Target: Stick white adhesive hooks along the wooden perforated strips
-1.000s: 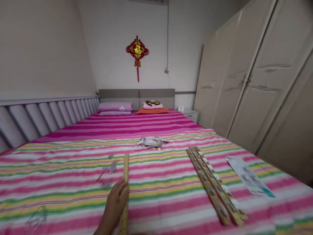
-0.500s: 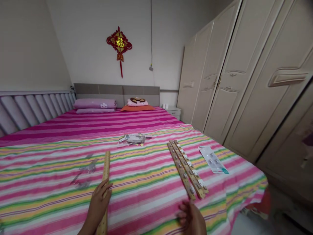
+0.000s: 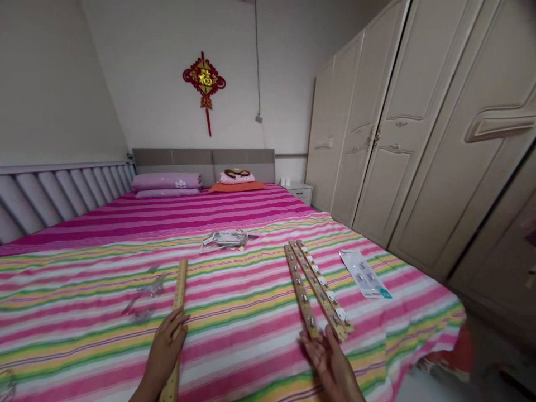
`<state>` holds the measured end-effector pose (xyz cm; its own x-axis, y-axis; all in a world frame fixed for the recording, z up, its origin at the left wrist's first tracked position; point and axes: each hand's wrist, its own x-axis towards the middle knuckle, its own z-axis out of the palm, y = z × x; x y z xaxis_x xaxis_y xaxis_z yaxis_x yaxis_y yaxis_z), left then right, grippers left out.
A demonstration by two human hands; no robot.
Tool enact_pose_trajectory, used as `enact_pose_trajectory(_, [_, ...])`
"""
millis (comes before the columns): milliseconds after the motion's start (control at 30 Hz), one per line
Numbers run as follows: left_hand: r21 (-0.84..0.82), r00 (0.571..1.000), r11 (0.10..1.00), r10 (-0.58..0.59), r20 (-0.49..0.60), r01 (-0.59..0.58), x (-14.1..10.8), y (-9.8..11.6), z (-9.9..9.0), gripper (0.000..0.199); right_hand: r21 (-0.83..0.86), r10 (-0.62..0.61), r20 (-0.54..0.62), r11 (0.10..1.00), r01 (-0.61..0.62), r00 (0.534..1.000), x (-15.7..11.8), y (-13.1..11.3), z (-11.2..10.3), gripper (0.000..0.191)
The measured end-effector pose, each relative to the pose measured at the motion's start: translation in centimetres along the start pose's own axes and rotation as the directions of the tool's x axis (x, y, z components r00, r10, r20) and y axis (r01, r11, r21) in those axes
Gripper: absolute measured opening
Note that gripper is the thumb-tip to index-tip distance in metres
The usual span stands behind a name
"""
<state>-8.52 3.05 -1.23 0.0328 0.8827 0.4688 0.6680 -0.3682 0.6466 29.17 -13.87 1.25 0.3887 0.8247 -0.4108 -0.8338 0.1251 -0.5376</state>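
On the striped bed cover, my left hand [image 3: 170, 332] is closed over a narrow wooden strip [image 3: 180, 285] with rows of small holes. My right hand [image 3: 324, 357] has its fingers around the near end of a second wooden strip [image 3: 299, 285], which carries several shiny metal fittings. Just right of that one lies a third wooden strip [image 3: 320, 290], lined with metal fittings and white round pieces. The two strips on the right sit close at their far ends and spread apart towards me.
A blister pack [image 3: 365, 274] lies to the right. Clear plastic pieces [image 3: 151, 287] are scattered left of the holed strip. Farther back is a plastic bag of parts [image 3: 228, 240]. A wardrobe [image 3: 389, 139] stands along the right side, and a padded rail [image 3: 62, 190] borders the left.
My right hand has reached the near end of the left fitted strip and that end has swung left, away from its neighbour. My left hand stays on the holed strip.
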Motion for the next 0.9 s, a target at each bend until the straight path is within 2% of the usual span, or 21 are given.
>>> enact_pose_trajectory(200, [-0.009, 1.000, 1.000, -0.002, -0.019, 0.002, -0.1, 0.6, -0.2, 0.035, 0.035, 0.110, 0.196, 0.992, -0.119, 0.974, 1.7, 1.0, 1.7, 0.028])
enact_pose_trajectory(433, [-0.051, 1.000, 0.999, -0.009, -0.021, 0.008, -0.4, 0.9, -0.1, 0.033, 0.023, 0.164, 0.358, 0.983, -0.184, 0.919, 2.3, 0.7, 2.3, 0.041])
enact_pose_trajectory(567, [-0.087, 0.998, 0.996, -0.029, -0.048, 0.025, -0.4, 0.9, 0.1, 0.032, 0.015, 0.138, 0.354, 0.988, -0.153, 0.925, 1.8, 1.2, 3.0, 0.046])
enact_pose_trajectory(700, [-0.185, 0.996, 0.980, -0.080, -0.030, 0.073, 0.1, 1.2, -0.2, 0.032, -0.036, 0.088, 0.306, 0.996, -0.081, 0.948, 0.8, 2.8, 3.8, 0.043])
enact_pose_trajectory(800, [-0.278, 0.977, 0.943, -0.206, -0.049, 0.185, 0.0, 2.6, -0.9, 0.037, -0.131, 0.074, 0.260, 0.991, -0.041, 0.963, -0.3, 4.4, 4.6, 0.044])
enact_pose_trajectory(900, [-0.432, 0.929, 0.861, -0.350, -0.121, 0.269, -1.0, 5.3, -1.4, 0.044, -0.241, 0.108, 0.250, 0.969, -0.046, 0.962, -1.4, 6.4, 6.4, 0.048])
